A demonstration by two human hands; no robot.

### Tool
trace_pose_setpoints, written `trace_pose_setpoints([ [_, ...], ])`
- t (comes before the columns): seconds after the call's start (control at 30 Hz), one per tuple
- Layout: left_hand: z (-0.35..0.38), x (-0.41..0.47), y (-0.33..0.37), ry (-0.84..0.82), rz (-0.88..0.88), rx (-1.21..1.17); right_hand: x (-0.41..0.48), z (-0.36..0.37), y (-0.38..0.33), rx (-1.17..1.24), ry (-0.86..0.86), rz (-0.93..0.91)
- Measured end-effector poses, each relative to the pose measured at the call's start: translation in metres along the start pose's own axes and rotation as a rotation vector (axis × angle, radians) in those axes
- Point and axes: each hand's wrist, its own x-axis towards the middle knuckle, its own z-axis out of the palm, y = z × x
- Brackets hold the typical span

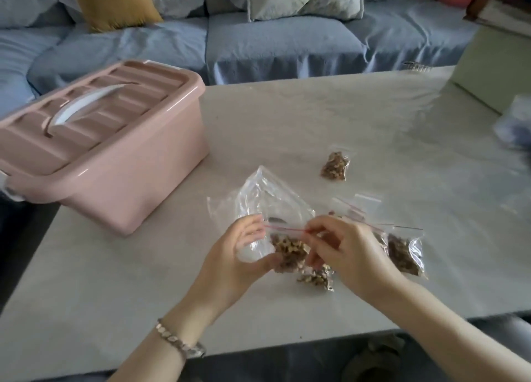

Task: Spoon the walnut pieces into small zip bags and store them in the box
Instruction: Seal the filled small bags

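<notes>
Pink plastic is what I see first: the box (115, 157) sits at the far left of the worktop (287, 117), lid on, its white handle (86, 105) lying flat across the top. Behind it a blue sofa (287, 45) runs the width of the view.

Moving right, the left hand (238, 255), with a beaded bracelet (181, 341) on the wrist, grips the left side of a small zip bag (287, 238), fingertips up at the left end of its red zip strip. The bag is lifted just over the near middle of the worktop, and walnut pieces (287, 255) fill its lower part. A large clear bag (267, 197) lies crumpled on the worktop just behind it. A second filled bag (316, 278) lies just below the one I'm holding.

The right hand (344, 252) pinches the right end of the same red strip, so both hands are clamped on that one bag, close together. I can't tell whether the strip is pressed closed.

Further back, a third filled bag (334, 166) lies alone, well apart from the box. A few empty zip bags (356, 206) lie behind the right hand, and a fourth filled bag (405, 255) lies just beside it on the right. A pale green box (494, 65) stands at the far right corner
</notes>
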Motion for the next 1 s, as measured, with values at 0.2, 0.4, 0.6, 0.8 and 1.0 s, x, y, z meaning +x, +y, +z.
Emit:
trace_pose_setpoints([
  [0.2,0.016,-0.015,-0.034,0.001,-0.032,-0.102,-0.017,0.044,0.035,0.036,-0.077,0.095],
  [0.4,0.02,-0.014,-0.036,0.063,-0.057,-0.022,-0.019,0.052,0.038,0.117,-0.075,0.157],
  [0.6,0.018,-0.015,-0.03,0.049,-0.034,-0.011,-0.018,0.052,0.04,0.173,-0.059,0.173],
  [0.8,0.024,-0.02,-0.023,0.085,-0.149,-0.24,-0.017,0.055,0.04,0.161,-0.027,0.177],
  [1.0,0.021,-0.017,-0.026,0.097,-0.122,-0.132,-0.018,0.046,0.038,0.159,-0.004,0.157],
])
